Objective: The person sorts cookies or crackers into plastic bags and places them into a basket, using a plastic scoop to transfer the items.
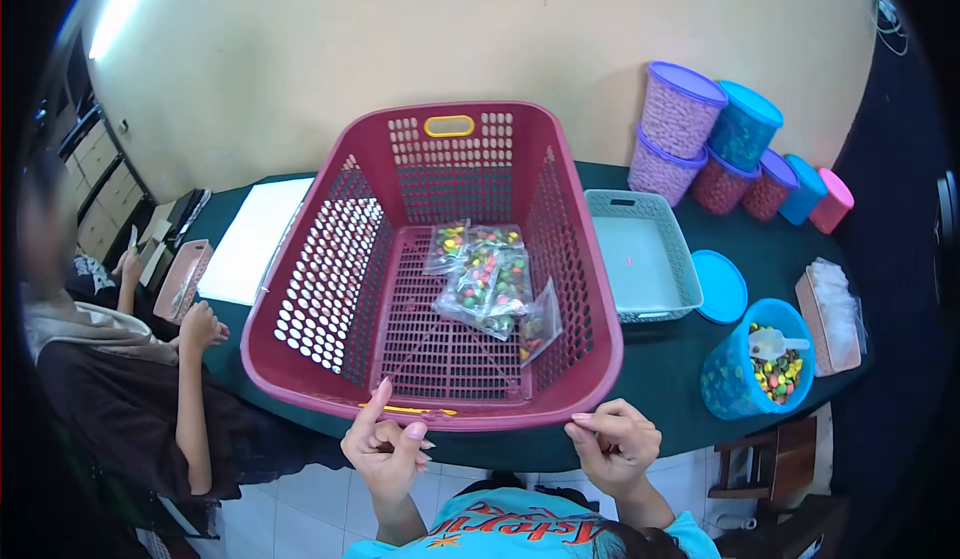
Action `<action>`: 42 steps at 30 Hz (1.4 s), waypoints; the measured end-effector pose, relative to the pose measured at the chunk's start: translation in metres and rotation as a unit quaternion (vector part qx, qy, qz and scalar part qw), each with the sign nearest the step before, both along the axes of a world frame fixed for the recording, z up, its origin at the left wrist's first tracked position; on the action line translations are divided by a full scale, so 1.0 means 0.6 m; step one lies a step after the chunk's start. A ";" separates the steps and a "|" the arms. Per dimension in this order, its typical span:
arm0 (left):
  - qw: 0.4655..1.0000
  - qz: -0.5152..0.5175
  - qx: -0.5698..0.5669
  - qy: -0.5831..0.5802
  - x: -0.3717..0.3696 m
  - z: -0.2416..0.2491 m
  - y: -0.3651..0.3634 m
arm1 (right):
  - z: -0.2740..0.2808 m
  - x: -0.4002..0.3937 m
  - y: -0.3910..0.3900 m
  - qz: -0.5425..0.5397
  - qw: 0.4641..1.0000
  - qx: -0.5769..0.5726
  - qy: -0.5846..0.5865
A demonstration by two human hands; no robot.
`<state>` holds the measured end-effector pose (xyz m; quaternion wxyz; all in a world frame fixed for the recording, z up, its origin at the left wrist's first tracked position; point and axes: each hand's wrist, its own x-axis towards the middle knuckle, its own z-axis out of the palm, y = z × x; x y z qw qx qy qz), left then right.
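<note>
A large maroon laundry basket with perforated sides stands on the table in front of me. Several clear plastic packets of colourful candies lie inside it, toward the right of its floor. At the basket's front rim, near a yellow handle edge, my left hand is raised with its index finger stretched out and thumb apart, holding nothing visible. My right hand is beside the rim's front right corner, thumb and index finger close together in a pinch; anything between them is too small to make out.
To the right are a pale green tray, a blue lid, a blue tub of candies with a scoop, and a pink basket of plastic bags. Lidded containers stand behind. Another person is at left.
</note>
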<state>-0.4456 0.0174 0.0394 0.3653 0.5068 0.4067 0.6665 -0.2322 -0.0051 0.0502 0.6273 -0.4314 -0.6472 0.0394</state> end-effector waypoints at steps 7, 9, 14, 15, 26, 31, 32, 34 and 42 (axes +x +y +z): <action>0.997 -0.073 0.015 0.021 0.054 -0.007 -0.011 | -0.014 0.050 -0.061 -0.038 0.999 -0.003 0.010; 0.990 -0.124 0.064 0.007 0.085 -0.006 -0.017 | -0.019 0.074 -0.089 -0.044 0.999 -0.017 0.013; 0.965 -0.250 0.077 -0.012 0.197 -0.009 -0.054 | -0.020 0.150 -0.185 -0.128 0.991 -0.030 0.021; 0.961 -0.267 0.075 -0.015 0.224 -0.010 -0.067 | -0.018 0.167 -0.208 -0.145 0.989 -0.031 0.025; 0.887 -0.460 0.028 -0.035 0.506 -0.032 -0.231 | -0.037 0.364 -0.443 -0.320 0.946 -0.034 0.028; 0.840 -0.541 0.040 0.013 0.620 -0.034 -0.289 | -0.042 0.427 -0.540 -0.402 0.913 -0.058 0.042; 0.835 -0.550 0.028 0.013 0.641 -0.028 -0.302 | -0.043 0.437 -0.555 -0.420 0.904 -0.057 0.049; 0.823 -0.567 0.033 0.021 0.680 -0.033 -0.315 | -0.048 0.458 -0.577 -0.449 0.890 -0.053 0.060; 0.758 -0.645 0.044 0.079 0.831 -0.033 -0.339 | -0.064 0.544 -0.634 -0.489 0.860 -0.114 0.092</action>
